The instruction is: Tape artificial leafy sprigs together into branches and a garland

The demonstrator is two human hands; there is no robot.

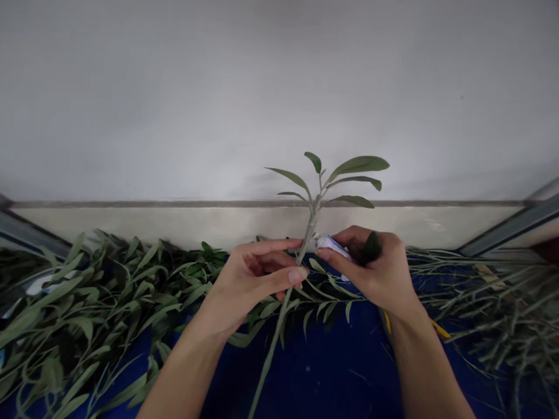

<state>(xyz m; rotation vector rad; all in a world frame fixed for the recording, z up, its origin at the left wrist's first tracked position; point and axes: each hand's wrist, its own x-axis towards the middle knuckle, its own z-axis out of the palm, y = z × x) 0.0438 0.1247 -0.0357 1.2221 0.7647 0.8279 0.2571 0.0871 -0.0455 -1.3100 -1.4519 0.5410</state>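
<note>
My forearms (pixel 187 361); left fingers (pixel 273 246) pinching stem (pixel 273 343); right fingers (pixel 345 266) clasping white-blue piece (pixel 334 244); loose left pinch could let the stem twist

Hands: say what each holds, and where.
Left hand: leafy stem, below its leaves. Right hand: white-and-blue item, by its sides; dark leaf, hold unclear.

blue tbl (pixel 340 372) w/ leafy sprigs (pixel 82 308) l., thin stems (pixel 510 314) r.
</note>
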